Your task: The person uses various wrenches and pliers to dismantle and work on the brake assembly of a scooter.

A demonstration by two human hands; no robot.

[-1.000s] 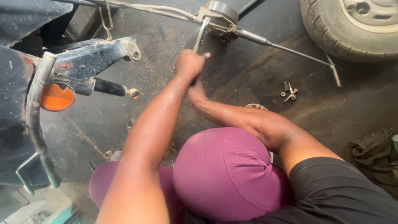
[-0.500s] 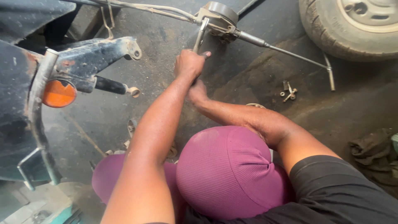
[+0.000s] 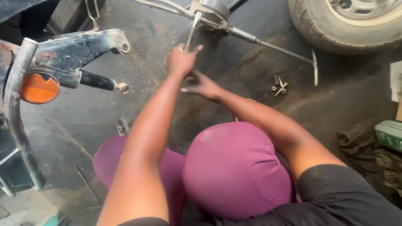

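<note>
**Wrench grip at the hub: slip hazards**

My left hand [image 3: 181,60] was closed around the slim steel wrench handle [image 3: 191,32], seated on the round grey metal hub [image 3: 212,9] lying on the oily dark floor [image 3: 125,109]. My right hand [image 3: 202,85] hovered just below, fingers loosely spread, holding nothing. A slip could have skinned knuckles, or scattered the small loose bolts [image 3: 279,86] nearby.

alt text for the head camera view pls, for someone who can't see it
Seen from above, a person's left hand grips a metal wrench set on a round metal fitting on a long rod over a dark, greasy floor. The right hand rests open just below, with loose bolts and a tyre nearby.
</note>
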